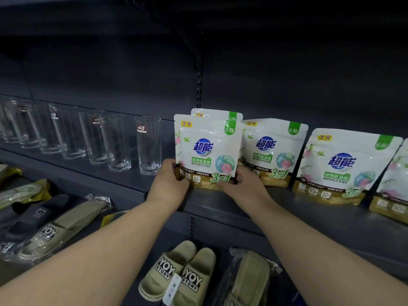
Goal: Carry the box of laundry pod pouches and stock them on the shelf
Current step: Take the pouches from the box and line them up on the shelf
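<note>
A white and gold laundry pod pouch (206, 149) stands upright on the dark shelf (309, 215), with a second pouch (217, 114) right behind it. My left hand (170, 182) grips its lower left corner and my right hand (240, 184) grips its lower right corner. To the right stand more upright pouches: one (273, 151) beside my right hand, another (344, 166) farther right, and one (395, 182) cut off at the frame edge. The box is not in view.
A row of several clear drinking glasses (149, 146) stands on the same shelf to the left of the pouches. The lower shelf holds beige slippers (178, 274), a dark slipper (33, 215) and bagged slippers (66, 226).
</note>
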A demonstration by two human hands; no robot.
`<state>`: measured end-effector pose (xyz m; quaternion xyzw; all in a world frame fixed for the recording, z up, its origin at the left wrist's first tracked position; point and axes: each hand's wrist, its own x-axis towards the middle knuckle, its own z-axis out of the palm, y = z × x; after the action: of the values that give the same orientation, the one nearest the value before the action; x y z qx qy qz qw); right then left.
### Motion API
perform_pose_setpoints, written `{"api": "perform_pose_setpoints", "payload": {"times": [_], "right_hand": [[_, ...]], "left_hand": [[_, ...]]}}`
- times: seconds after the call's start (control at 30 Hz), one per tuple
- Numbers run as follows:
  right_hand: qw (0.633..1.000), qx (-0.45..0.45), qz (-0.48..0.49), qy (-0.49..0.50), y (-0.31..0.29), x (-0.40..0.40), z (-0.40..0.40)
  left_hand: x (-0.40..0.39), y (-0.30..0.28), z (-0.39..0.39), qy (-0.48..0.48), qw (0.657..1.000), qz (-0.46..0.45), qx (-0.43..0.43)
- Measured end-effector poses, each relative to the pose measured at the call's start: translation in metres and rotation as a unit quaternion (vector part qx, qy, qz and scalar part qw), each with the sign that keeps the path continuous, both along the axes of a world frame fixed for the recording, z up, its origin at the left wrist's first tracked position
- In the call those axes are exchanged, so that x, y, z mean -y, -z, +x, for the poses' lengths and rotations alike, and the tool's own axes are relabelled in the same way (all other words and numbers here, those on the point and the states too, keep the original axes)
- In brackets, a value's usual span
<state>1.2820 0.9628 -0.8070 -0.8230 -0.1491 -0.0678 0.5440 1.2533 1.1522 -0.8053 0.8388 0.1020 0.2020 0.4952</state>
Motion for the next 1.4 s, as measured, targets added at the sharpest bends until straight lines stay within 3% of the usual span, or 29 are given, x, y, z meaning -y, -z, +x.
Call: {"api": "perform_pose_setpoints", "payload": {"times": [0.33,0.47,0.57,0.73,0.87,1.03,1.2,1.33,1.4], "right_hand": [[0.992,0.022,0.064,0.104,0.003,0.012,-0.040],[0.991,0.040,0.093,0.083,0.010,0.019,-0.077],[0.988,-0.012,0.149,0.031,0.023,0.023,-0.111],[0.980,-0.138,0.143,-0.024,0.083,0.045,-0.167],[0.961,-0.263,0.026,-0.074,0.148,0.069,-0.205],[0.891,-0.392,-0.154,-0.169,0.230,0.093,-0.252],[0.843,-0.447,-0.272,-0.126,0.310,0.097,-0.272],[0.815,-0.480,-0.318,-0.072,0.357,0.101,-0.281],[0.779,-0.510,-0.355,-0.083,0.373,0.107,-0.288]], "left_hand": [[0.021,0.012,-0.043,-0.052,0.996,-0.025,0.074],[0.042,0.019,-0.064,-0.009,0.993,-0.041,0.106],[0.057,0.029,-0.079,0.015,0.990,-0.079,0.113],[0.084,0.066,-0.127,0.105,0.982,-0.151,0.038],[0.092,0.133,-0.169,0.182,0.965,-0.151,-0.115],[0.097,0.206,-0.216,0.281,0.901,-0.050,-0.327],[0.122,0.265,-0.238,0.375,0.767,0.187,-0.486],[0.131,0.318,-0.245,0.344,0.738,0.228,-0.534],[0.135,0.346,-0.246,0.343,0.715,0.238,-0.561]]}}
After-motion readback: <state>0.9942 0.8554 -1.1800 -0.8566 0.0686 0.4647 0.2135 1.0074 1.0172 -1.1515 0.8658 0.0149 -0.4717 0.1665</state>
